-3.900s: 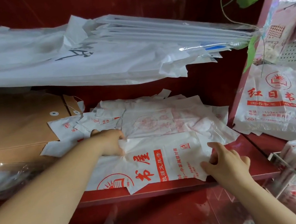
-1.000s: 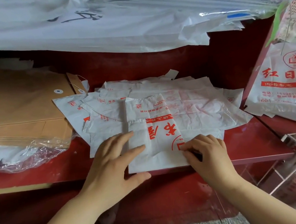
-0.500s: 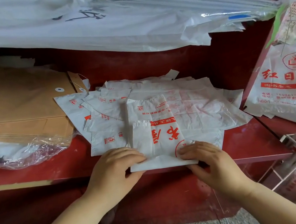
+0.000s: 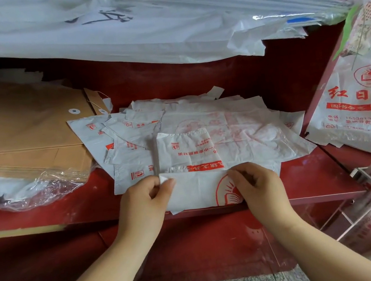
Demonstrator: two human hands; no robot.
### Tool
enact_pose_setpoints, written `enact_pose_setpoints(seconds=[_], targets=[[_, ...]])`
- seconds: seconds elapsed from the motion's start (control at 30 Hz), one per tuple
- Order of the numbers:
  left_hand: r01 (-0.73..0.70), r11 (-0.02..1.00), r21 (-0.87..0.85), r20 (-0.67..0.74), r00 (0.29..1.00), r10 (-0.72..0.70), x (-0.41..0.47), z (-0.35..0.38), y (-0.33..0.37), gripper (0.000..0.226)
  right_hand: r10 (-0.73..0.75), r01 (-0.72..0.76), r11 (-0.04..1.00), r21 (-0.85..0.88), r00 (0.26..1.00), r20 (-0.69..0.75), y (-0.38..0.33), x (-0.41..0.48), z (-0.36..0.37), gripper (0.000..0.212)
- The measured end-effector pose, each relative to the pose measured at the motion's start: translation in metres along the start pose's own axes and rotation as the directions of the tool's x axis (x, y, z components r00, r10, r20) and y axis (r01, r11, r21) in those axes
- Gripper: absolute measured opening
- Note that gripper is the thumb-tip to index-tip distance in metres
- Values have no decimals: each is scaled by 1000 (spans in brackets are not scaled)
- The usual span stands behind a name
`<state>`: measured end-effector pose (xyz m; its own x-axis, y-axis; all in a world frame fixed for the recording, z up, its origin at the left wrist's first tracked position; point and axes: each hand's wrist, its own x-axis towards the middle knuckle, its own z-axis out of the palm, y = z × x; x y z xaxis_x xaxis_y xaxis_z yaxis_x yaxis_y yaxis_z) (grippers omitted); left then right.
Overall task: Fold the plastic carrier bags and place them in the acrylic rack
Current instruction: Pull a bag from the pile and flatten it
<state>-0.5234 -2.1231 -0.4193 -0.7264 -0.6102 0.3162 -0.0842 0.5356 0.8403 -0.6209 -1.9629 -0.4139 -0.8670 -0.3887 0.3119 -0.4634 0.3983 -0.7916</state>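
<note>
A dark red shelf point(image 4: 307, 177) carries the work, with a red back wall behind it. At the shelf's front edge lies the carrier bag point(image 4: 199, 189), white with red print, its near part doubled over into a flat band. The left grip point(image 4: 145, 200) pinches the band's left corner between thumb and fingers. The right grip point(image 4: 254, 185) pinches its upper edge at the right, beside a red sun logo. Under and behind it spreads a loose pile of bags point(image 4: 239, 132), reaching towards the back edge. Brown envelopes point(image 4: 20, 132) fill the shelf's left end. Beyond the front right corner stands the acrylic rack point(image 4: 368, 184), which seems to hold folded bags, though it is blurred. Above hang white sheets point(image 4: 161, 27) in clear wrap.
</note>
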Motion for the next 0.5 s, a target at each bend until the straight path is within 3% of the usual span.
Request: enact_pose_setpoints(seconds=[0.13, 0.23, 0.3, 0.43, 0.5], targets=[[49, 999, 3, -42, 998, -49, 1, 1, 0, 7, 63, -63, 985, -161, 998, -3, -5, 8, 8, 14], [85, 996, -19, -27, 996, -86, 0, -1, 1, 33, 57, -39, 945, -323, 997, 48, -9, 13, 12, 18], [86, 996, 13, 10, 996, -87, -1, -3, 1, 36, 39, -3, 920, -391, 996, 86, -11, 12, 13, 19], [-39, 974, 224, 91, 996, 19, -4, -9, -3, 26, 9, 34, 923, -384, 994, 110, -11, 9, 11, 19], [-203, 905, 373, 121, 978, 170, -4, -11, -10, 33, -21, 64, 919, -388, 993, 114, -12, 7, 10, 20]])
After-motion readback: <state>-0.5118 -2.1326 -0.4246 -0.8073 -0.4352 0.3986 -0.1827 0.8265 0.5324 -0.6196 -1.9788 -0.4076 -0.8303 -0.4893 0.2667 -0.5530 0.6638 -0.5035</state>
